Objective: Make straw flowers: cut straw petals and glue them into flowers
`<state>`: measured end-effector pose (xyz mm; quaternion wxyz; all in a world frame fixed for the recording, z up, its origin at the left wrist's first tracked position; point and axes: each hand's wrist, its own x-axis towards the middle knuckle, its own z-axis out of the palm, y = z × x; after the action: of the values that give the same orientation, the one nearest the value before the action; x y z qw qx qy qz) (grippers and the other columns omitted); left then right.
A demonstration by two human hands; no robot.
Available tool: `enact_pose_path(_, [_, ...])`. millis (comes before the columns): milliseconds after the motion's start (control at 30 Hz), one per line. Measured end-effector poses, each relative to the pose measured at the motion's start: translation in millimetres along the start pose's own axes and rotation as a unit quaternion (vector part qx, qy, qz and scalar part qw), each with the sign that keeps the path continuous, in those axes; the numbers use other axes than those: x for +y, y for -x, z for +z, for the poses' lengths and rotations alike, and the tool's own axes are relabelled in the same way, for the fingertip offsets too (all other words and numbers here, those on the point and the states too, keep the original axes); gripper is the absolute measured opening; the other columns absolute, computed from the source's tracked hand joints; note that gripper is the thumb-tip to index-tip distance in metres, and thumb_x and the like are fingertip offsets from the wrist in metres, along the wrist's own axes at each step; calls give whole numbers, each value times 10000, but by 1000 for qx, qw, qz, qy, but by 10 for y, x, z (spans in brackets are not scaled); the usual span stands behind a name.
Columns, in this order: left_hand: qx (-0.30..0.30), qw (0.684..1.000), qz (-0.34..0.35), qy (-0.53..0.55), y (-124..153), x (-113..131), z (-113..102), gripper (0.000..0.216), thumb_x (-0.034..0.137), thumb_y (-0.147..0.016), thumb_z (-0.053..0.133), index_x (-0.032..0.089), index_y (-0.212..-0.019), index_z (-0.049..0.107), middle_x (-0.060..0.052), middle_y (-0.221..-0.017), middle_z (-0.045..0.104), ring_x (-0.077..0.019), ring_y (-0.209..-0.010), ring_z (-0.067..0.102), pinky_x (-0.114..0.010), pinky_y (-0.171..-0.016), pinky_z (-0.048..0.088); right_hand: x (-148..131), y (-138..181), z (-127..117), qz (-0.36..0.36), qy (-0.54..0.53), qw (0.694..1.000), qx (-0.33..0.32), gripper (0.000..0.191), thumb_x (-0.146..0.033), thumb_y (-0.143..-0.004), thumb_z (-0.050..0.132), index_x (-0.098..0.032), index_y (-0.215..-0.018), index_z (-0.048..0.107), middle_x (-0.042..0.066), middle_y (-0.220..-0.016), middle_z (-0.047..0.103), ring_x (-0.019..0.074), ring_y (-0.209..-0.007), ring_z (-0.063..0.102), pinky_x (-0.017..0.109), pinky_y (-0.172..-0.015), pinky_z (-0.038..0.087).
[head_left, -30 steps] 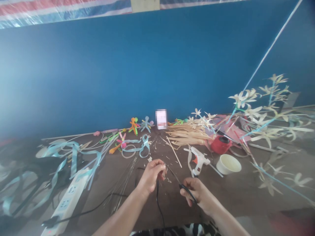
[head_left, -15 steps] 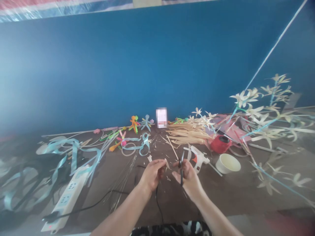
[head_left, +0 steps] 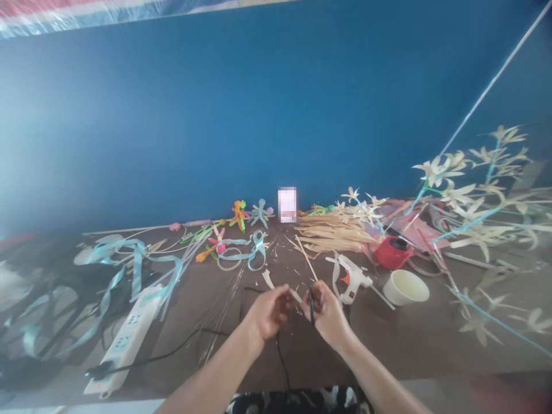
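wall: deep blue wall (head_left: 259,115) (striped sheeting along the top) | furniture: brown table (head_left: 414,339) | light: soft daylight

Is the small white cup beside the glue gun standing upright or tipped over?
Upright: the white cup rests on its base, with its round opening facing up.

Left hand (head_left: 268,311) and right hand (head_left: 330,315) sit close together, fingers (head_left: 283,295) curled in.

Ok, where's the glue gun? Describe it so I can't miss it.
Start at the brown table under the blue wall. Just beyond the right hand, left of the white cup, lies the glue gun. Unlike the cup, it is pistol-shaped with an orange trigger.
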<state>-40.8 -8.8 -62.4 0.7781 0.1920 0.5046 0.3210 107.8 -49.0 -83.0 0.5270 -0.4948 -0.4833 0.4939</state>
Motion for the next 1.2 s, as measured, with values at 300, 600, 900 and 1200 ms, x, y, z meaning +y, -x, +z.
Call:
enact_pose_path(300, [34, 643, 363, -674, -208, 705, -371, 340, 67, -672, 443, 216, -936, 597, -48, -1002, 536, -169, -839, 525, -249, -725, 364, -56, -406, -214, -42, 286, 957, 18, 143, -192, -635, 530, -208, -734, 428, -16, -656, 546, 130, -588, 513, 225, -559, 360])
enact_pose_path(600, [-4, 533, 309, -787, -262, 723, -361, 142, 141, -692, 467, 196, -740, 588, -58, -934, 523, -153, -670, 521, -258, -628, 340, -71, -465, -297, -25, 361, 931, 40, 164, -194, -634, 530, -213, -770, 442, 1, -698, 579, 141, -575, 529, 230, -539, 336])
enact_pose_path(900, [-104, 673, 342, -648, 60, 730, -1, 86, 185, -653, 528, 219, -685, 599, -10, -622, 597, -156, -580, 518, -224, -555, 322, -94, -430, -62, -48, 140, 989, -21, 236, -183, -609, 549, -198, -813, 431, -23, -687, 527, 84, -502, 426, 196, -469, 326])
enact_pose_path(1200, [-87, 824, 337, -448, 129, 633, 87, 170, 236, -646, 576, 176, -804, 597, 4, -607, 558, -111, -564, 485, -201, -548, 347, -182, -297, -4, -20, 26, 998, -58, 186, -165, -618, 547, -195, -701, 383, -47, -620, 452, 87, -540, 428, 189, -482, 328])
